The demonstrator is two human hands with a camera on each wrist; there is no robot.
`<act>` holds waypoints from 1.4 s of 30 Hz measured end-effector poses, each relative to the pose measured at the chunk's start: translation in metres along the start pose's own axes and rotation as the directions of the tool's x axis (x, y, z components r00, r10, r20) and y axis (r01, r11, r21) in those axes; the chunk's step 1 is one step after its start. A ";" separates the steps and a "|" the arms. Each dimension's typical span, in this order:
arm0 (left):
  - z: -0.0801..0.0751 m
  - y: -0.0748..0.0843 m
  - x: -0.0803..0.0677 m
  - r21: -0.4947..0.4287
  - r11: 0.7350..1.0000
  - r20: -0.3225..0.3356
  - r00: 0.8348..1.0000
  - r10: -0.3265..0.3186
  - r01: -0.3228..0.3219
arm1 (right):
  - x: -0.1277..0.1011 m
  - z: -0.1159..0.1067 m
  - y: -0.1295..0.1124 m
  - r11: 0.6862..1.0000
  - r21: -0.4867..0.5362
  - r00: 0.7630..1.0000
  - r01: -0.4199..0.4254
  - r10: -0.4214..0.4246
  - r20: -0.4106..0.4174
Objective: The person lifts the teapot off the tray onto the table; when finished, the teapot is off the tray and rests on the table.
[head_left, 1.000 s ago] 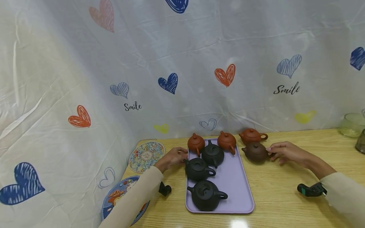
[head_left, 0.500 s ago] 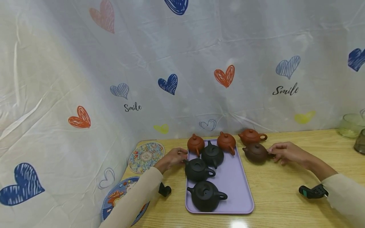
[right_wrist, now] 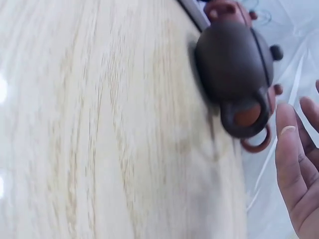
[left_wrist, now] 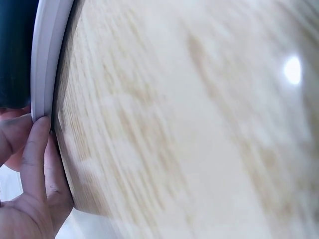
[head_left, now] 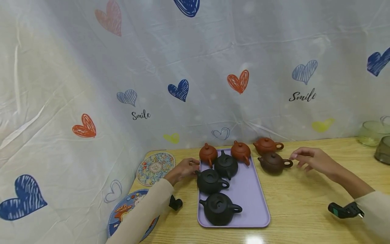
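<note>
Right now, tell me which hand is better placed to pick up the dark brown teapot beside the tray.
Right. The right hand hovers open just beside the dark brown teapot, near its handle, while the left hand grips the tray edge on the far side.

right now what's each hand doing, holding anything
Left hand: fingers curled on the left edge of the purple tray, gripping it.
Right hand: open, holding nothing, just clear of the brown teapot handle.

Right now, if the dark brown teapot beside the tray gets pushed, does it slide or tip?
The dark brown teapot looks squat and broad-based, so it likely slides. Its loose-looking lid might shift. It looks like clay, probably fragile.
</note>
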State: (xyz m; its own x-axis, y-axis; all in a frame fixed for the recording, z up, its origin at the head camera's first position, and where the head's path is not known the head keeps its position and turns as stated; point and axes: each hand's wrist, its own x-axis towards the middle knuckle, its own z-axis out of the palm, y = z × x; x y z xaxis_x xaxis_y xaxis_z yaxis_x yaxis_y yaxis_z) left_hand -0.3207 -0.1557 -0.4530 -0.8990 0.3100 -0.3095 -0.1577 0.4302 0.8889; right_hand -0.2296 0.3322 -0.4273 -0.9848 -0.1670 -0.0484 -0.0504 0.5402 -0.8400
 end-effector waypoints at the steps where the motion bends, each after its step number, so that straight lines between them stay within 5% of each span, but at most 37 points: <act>1: 0.000 0.000 0.000 0.000 1.000 0.000 1.000 -0.001 0.001 | -0.002 0.000 -0.003 1.000 -0.002 1.000 0.009 -0.009 0.001; 7: -0.001 0.001 -0.001 -0.017 1.000 -0.006 1.000 -0.006 0.006 | -0.014 0.016 -0.026 0.992 0.034 0.988 0.119 -0.121 0.096; 22: -0.001 0.004 0.002 -0.021 1.000 0.014 1.000 -0.013 0.013 | -0.017 0.111 -0.066 0.935 0.248 0.870 0.252 -0.331 0.366; 34: 0.000 0.004 0.001 -0.018 1.000 0.004 1.000 -0.009 0.009 | -0.019 0.168 -0.083 0.960 0.233 0.872 0.154 -0.242 0.425; 42: -0.002 0.001 0.001 -0.016 1.000 0.011 1.000 -0.018 0.018 | -0.023 0.187 -0.093 0.977 0.210 0.867 0.044 -0.142 0.478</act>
State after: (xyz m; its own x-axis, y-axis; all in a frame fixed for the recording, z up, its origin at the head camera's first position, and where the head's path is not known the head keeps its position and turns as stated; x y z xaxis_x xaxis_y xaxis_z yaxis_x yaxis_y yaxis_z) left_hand -0.3231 -0.1570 -0.4522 -0.8916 0.3113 -0.3290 -0.1804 0.4221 0.8884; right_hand -0.1716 0.1321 -0.4493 -0.7672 -0.6154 -0.1810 -0.0575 0.3470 -0.9361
